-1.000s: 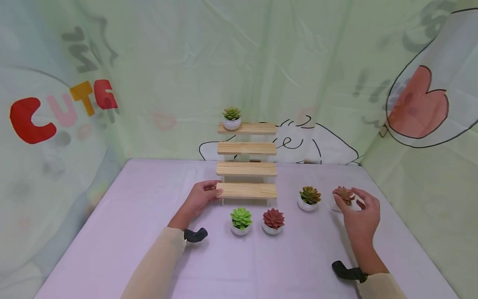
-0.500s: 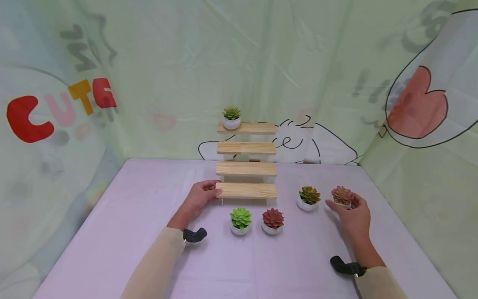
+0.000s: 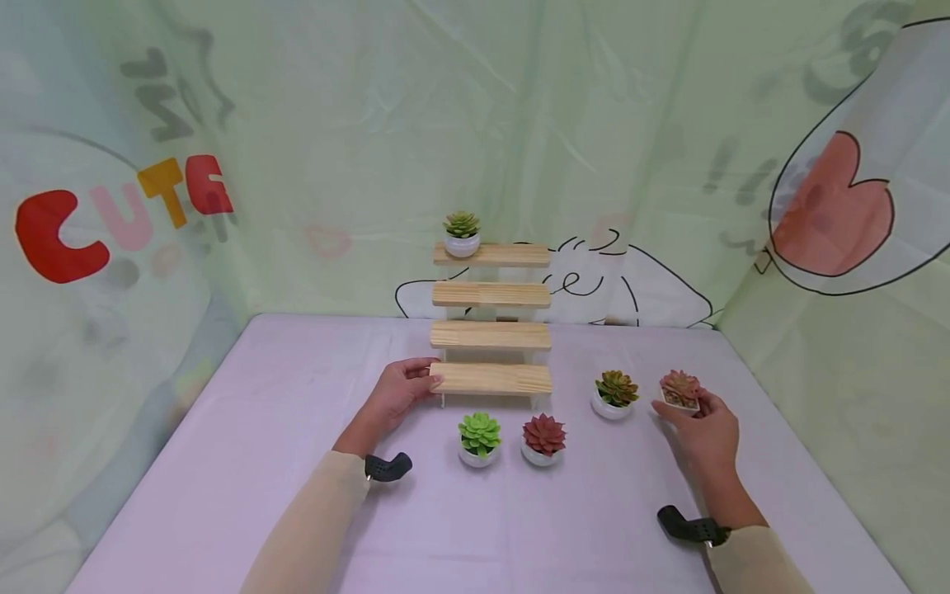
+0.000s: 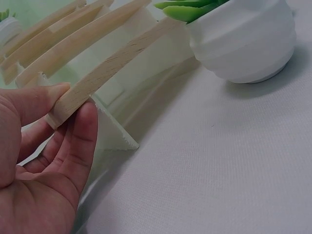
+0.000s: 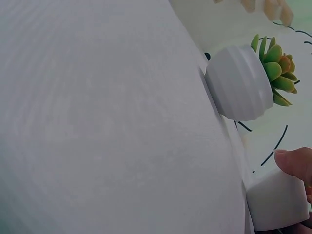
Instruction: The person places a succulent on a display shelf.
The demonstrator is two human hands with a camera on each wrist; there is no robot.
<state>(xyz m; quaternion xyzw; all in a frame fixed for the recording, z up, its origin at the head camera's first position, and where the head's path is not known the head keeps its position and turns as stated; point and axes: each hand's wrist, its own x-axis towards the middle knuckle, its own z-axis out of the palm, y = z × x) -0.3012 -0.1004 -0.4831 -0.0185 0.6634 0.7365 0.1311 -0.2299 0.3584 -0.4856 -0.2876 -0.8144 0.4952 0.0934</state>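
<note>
My left hand point(image 3: 399, 396) pinches the left end of the lowest wooden board point(image 3: 490, 379) of a tiered display stand point(image 4: 97, 78), thumb on top and fingers beneath. At the right, my right hand point(image 3: 705, 429) grips the white pot point(image 5: 278, 202) of a pinkish succulent point(image 3: 679, 386). Its thumb lies against the pot's side, and the other fingers are mostly hidden behind. The pot leans towards me, so the brown filling shows under the leaves. Just left of it stands a green-brown succulent point(image 3: 615, 393) in a white pot.
In front of the stand are a bright green succulent point(image 3: 478, 437) and a dark red succulent point(image 3: 543, 437), both in white pots. Another green succulent point(image 3: 462, 233) sits on the top board's left end. Printed curtains point(image 3: 356, 165) surround the pale tablecloth point(image 3: 312, 355).
My right hand has shifted from the pinkish succulent's leaves down around its pot, which now tilts towards me. The left hand stays on the stand's lowest board.
</note>
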